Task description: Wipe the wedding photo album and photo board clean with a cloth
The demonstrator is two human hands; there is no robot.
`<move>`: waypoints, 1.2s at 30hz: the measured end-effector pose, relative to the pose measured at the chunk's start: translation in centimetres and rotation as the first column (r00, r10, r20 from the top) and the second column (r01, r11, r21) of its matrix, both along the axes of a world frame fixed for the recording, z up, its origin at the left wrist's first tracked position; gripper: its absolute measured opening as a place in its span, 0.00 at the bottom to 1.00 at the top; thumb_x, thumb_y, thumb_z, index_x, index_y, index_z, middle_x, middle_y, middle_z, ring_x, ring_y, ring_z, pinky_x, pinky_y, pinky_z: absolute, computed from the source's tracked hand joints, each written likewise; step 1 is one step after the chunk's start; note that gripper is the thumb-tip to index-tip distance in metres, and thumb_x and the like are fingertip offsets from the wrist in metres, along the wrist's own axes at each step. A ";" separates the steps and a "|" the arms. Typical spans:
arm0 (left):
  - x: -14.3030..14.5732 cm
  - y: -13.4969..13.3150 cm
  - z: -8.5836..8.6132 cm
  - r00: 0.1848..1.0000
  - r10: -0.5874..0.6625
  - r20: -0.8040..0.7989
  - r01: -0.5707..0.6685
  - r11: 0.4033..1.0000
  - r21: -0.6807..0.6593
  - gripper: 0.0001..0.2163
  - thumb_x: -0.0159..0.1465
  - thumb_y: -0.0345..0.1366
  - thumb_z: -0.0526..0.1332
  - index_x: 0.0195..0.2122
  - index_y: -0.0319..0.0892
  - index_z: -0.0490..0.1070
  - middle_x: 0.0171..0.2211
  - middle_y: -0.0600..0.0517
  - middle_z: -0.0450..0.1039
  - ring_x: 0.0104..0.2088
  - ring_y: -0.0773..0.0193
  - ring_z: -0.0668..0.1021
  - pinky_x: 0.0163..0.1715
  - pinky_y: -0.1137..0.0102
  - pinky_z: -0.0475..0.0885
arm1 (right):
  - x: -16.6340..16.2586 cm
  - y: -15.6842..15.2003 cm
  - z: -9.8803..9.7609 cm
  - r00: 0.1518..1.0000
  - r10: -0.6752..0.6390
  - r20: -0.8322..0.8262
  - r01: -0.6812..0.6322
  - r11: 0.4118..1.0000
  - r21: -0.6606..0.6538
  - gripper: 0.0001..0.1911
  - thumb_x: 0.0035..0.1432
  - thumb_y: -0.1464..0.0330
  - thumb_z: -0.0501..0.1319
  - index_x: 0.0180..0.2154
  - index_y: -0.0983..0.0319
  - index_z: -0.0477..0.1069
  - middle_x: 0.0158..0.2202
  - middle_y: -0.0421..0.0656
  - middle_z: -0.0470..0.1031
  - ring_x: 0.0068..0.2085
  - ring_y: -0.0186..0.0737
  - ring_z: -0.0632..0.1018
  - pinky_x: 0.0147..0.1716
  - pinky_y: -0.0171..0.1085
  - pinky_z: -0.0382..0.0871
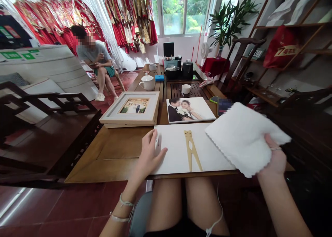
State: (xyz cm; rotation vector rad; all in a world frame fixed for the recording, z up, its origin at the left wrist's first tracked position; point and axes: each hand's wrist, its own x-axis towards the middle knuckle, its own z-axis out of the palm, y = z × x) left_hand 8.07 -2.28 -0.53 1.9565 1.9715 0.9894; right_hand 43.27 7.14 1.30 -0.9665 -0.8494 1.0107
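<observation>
A white cloth (pixel 241 133) with a scalloped edge hangs from my right hand (pixel 275 159), whose fingers are closed on its right side. The cloth covers the right end of a white flat board (pixel 171 161) at the table's front edge. At the board's left end, my left hand (pixel 149 152) has its fingers curled against a small white object (pixel 157 140), its thumb held apart over the board. What that object is, I cannot make out. Between my hands, a pale yellow cat-shaped tool (pixel 190 149) with two long legs lies on the board.
Stacked picture frames (pixel 153 117) sit behind my left hand. A couple's photo panel (pixel 190 117) lies beyond the board, with phones (pixel 223 105) to its right. Farther back are a white teapot (pixel 147 81), a cup (pixel 186 88) and a black kettle (pixel 187 70). A person (pixel 97 57) sits back left.
</observation>
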 end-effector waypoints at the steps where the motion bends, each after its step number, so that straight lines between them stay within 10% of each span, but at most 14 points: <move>1: 0.0 0.2 0.2 0.997 -0.080 -0.010 0.080 0.997 0.008 0.28 0.67 0.42 0.56 0.66 0.44 0.53 0.65 0.38 0.51 0.67 0.47 0.54 0.64 0.48 0.52 | 0.0 -0.2 0.4 0.997 -0.083 -0.004 0.083 0.993 0.078 0.18 0.57 0.59 0.61 0.46 0.61 0.76 0.52 0.49 0.76 0.54 0.55 0.75 0.59 0.55 0.63; 5: 0.3 0.9 0.5 0.983 -0.182 -0.004 0.181 0.978 -0.099 0.21 0.71 0.41 0.48 0.65 0.46 0.57 0.69 0.43 0.50 0.70 0.49 0.50 0.65 0.42 0.44 | 0.6 -1.7 0.1 0.904 -0.376 0.201 0.289 0.886 0.362 0.25 0.48 0.65 0.68 0.50 0.59 0.74 0.54 0.46 0.75 0.57 0.56 0.73 0.61 0.55 0.61; 10: 0.3 1.1 -0.1 0.984 -0.171 0.045 0.175 0.979 -0.104 0.21 0.71 0.40 0.47 0.63 0.40 0.62 0.67 0.41 0.55 0.69 0.52 0.53 0.67 0.49 0.49 | 0.2 -3.5 -1.7 0.485 -0.180 0.856 -0.380 0.838 0.392 0.31 0.51 0.71 0.60 0.58 0.60 0.67 0.55 0.49 0.74 0.54 0.57 0.75 0.57 0.54 0.68; 15: 0.0 1.0 -0.3 0.980 -0.191 0.061 0.196 0.975 -0.102 0.22 0.71 0.40 0.48 0.64 0.38 0.60 0.68 0.40 0.54 0.70 0.53 0.52 0.67 0.51 0.48 | -2.2 -3.1 -1.2 0.183 -0.287 0.940 -0.654 0.679 0.335 0.37 0.48 0.76 0.55 0.62 0.60 0.62 0.57 0.50 0.72 0.59 0.54 0.72 0.59 0.57 0.64; 25: 0.4 0.0 0.4 0.973 -0.218 -0.069 0.204 0.965 -0.167 0.29 0.68 0.47 0.53 0.67 0.40 0.53 0.70 0.42 0.48 0.70 0.51 0.49 0.67 0.50 0.46 | -2.4 -1.6 -0.8 0.274 -0.145 0.951 -0.480 0.836 0.266 0.35 0.48 0.78 0.52 0.59 0.59 0.64 0.56 0.47 0.73 0.58 0.51 0.72 0.61 0.54 0.62; 29: 0.3 0.0 0.4 0.974 -0.211 -0.078 0.195 0.965 -0.173 0.29 0.68 0.47 0.54 0.67 0.42 0.53 0.70 0.44 0.48 0.70 0.51 0.48 0.68 0.50 0.47 | -2.6 -0.8 0.2 0.320 -0.336 0.886 -0.469 0.756 0.456 0.35 0.50 0.79 0.53 0.62 0.61 0.60 0.57 0.51 0.72 0.58 0.51 0.72 0.61 0.53 0.63; 36: 0.1 0.1 0.5 0.975 -0.207 -0.080 0.192 0.968 -0.162 0.28 0.68 0.48 0.54 0.67 0.45 0.54 0.70 0.46 0.49 0.70 0.51 0.50 0.67 0.50 0.50 | -5.0 1.7 1.1 0.031 -0.499 0.866 -0.662 0.639 0.392 0.33 0.51 0.83 0.48 0.60 0.69 0.60 0.59 0.60 0.68 0.64 0.56 0.64 0.61 0.61 0.58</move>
